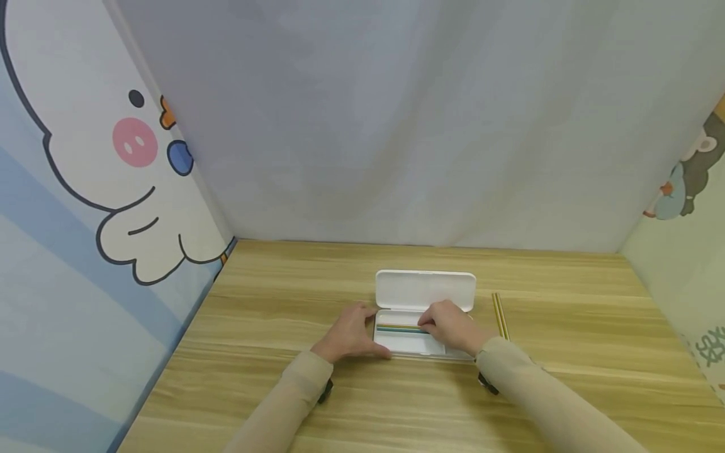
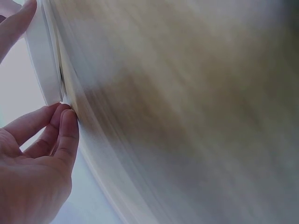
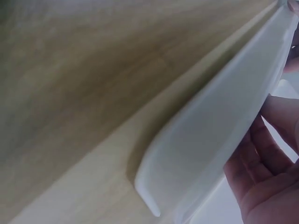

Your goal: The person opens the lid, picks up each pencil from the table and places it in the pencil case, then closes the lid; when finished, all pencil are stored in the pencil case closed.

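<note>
A white pencil case (image 1: 404,344) lies on the table with its lid (image 1: 410,289) raised at the back. Inside it are a few thin coloured pencils (image 1: 393,328), laid lengthwise. My left hand (image 1: 350,333) holds the case's left end, thumb at the front edge and fingers at the rear corner; in the left wrist view those fingers touch the white case (image 2: 41,56). Over the right half, my right hand (image 1: 453,325) pinches the pencils at their right end. Its fingertips are partly hidden behind the case wall (image 3: 210,126) in the right wrist view.
Two yellowish pencils (image 1: 501,313) lie side by side on the wood-grain table (image 1: 272,283), right of the case. A grey curtain (image 1: 419,126) hangs behind the table. Cartoon-printed panels (image 1: 73,157) stand at both sides.
</note>
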Motion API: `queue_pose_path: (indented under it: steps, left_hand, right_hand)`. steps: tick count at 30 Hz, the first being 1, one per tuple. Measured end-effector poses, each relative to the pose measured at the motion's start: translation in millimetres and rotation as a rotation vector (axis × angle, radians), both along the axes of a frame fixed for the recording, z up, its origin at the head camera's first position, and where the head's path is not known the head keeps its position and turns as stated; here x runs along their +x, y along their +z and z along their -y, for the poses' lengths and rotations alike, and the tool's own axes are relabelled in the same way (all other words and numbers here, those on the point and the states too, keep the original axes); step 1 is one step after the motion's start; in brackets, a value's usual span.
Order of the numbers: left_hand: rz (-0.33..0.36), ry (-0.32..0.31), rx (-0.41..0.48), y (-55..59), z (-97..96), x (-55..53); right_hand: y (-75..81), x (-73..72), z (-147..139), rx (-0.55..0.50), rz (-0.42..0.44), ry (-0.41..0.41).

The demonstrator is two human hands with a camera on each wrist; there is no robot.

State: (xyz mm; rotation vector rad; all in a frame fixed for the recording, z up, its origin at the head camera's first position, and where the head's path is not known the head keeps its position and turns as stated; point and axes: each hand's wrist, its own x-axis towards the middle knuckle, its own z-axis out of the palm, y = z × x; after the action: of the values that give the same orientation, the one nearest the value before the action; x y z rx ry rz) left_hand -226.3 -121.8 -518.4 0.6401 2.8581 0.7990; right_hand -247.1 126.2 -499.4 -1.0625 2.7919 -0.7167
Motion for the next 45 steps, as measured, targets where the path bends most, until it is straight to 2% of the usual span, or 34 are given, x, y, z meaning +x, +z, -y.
queue_pose_path:
  steps: [10,19,25,30,38,45]
  left_hand:
    - [-0.004,0.001,-0.015,1.2,-0.1,-0.4]
    - [0.001,0.002,-0.011,4.3,-0.5,1.9]
    - [0.006,-0.005,-0.001,5.5,-1.2,2.3]
    - [0.003,-0.003,0.012,3.8,-0.7,1.9]
    - [-0.023,-0.014,-0.001,-0.4,0.2,1.6]
    - [-0.017,-0.004,0.011,2.4,0.0,1.6]
  right_hand:
    - [-4.0,2.0,1,0.029,-0.022,-0.012]
    - [-1.2,5.8,1,0.026,-0.064,0.036]
    - [-2.2,9.4,0,0.052,-0.102,0.034]
    - [-2.4,9.8,1,0.025,-0.106,0.04]
    - [0.1,13.5,-5,-0.09,-0.048,-0.07]
    - [1.8,15.2,-22,-0.136,-0.021,-0.106]
